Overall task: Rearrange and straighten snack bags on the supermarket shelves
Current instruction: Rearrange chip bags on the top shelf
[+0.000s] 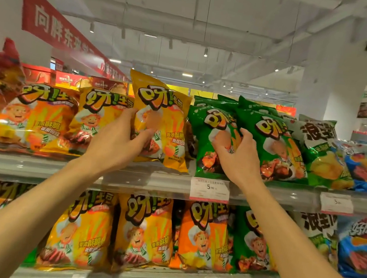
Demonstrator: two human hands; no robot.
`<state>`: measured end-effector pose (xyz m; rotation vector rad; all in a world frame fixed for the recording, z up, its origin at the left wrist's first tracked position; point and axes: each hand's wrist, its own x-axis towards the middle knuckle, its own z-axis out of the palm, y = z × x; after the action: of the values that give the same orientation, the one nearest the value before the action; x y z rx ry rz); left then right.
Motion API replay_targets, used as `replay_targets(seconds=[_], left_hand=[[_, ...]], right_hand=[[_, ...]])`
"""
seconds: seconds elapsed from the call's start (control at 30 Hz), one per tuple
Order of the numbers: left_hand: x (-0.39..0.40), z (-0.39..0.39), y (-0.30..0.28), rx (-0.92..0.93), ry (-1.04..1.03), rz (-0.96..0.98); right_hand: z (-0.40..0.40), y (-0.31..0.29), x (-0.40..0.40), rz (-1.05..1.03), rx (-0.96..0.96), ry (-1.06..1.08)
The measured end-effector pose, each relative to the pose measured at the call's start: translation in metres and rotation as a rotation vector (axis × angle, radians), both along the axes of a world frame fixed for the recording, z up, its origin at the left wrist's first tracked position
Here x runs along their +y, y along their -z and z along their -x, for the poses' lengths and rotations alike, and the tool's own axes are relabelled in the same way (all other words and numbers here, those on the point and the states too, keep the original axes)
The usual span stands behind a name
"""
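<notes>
Where they stand: while both arms reach up to the grey metal top shelf (136,180), the person works its front row.
Left hand (120,145): fingers and thumb curl round the lower left of a glossy yellow plastic snack bag (160,120), which stands taller than its neighbours and leans toward one o'clock, probably being set upright.
Right hand (235,156): grips the lower right of a shiny green plastic snack bag (211,138) at three o'clock from the yellow one, likely steadying it so the rows stay apart.
Neighbours: an orange snack bag (36,114) slumps at nine o'clock; a white-and-green crisp bag (321,149) sits at three o'clock.
Below: a white price tag (210,189) hangs on the shelf edge.
</notes>
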<state>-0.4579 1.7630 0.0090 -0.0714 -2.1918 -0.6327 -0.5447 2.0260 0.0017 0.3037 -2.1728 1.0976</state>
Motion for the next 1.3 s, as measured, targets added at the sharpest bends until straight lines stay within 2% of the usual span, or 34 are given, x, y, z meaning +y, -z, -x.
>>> replay_targets(seconds=[0.43, 0.6, 0.7, 0.93, 1.03, 1.2, 1.3], left_hand=[[0.007, -0.013, 0.001, 0.066, -0.078, 0.042], [0.007, -0.009, -0.003, 0.066, -0.085, -0.02], [0.006, -0.003, -0.002, 0.081, -0.081, -0.05], [0.024, 0.028, -0.001, -0.138, 0.011, -0.009], [0.027, 0.031, 0.005, -0.083, -0.067, 0.161], [0.023, 0.022, 0.016, 0.176, -0.226, 0.439], [0.026, 0.026, 0.017, 0.043, -0.09, 0.42]], right_hand=[[0.008, -0.005, 0.004, 0.313, 0.049, -0.047], [0.01, -0.009, 0.004, 0.452, 0.018, -0.071], [0.009, -0.008, 0.004, 0.452, 0.036, -0.076], [0.006, 0.003, -0.007, 0.309, 0.131, -0.045], [0.005, 0.009, -0.009, 0.084, 0.167, 0.016], [0.005, 0.018, -0.002, -0.266, 0.188, 0.016], [0.008, 0.017, 0.003, -0.404, 0.136, 0.02]])
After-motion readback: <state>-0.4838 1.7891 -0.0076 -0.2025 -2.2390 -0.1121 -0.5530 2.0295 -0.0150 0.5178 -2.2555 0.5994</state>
